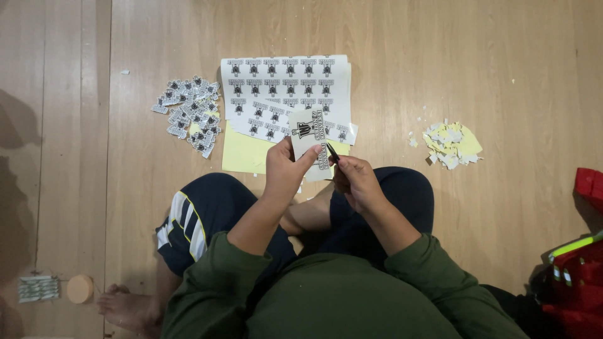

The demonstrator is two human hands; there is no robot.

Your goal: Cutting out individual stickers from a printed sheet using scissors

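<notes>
pale wooden floor [440, 75] carries the whole job: a person sits cross-legged on it, seen from above, sleeves of a green top pushed toward the wrists. the left hand [284, 171] pinches a strip of printed stickers [309, 135] between thumb and fingers, closed on its lower edge and holding it upright over the lap, just in front of the larger sheets. the right hand [357, 182] is curled shut around a slim dark cutting tool [332, 152], whose tip meets the strip's right edge; whether it is a blade or small scissors cannot be told. as a judgement, the work looks partly done: a heap of small cut-out stickers [190, 113] lies to the left of the sheets, and a loose pile of pale yellow and white trimmings [451, 144] lies well apart to the right, while the printed sticker sheets [286, 88], glossy white with rows of identical black figures, keep many rows uncut. yellow backing paper [242, 154], flat and matte, shows beneath them. the cut pieces look thin, light and slightly curled. at the far left sit a round wooden disc [80, 289] and a small striped packet [38, 289]; red bags [581, 276] edge the right.
</notes>
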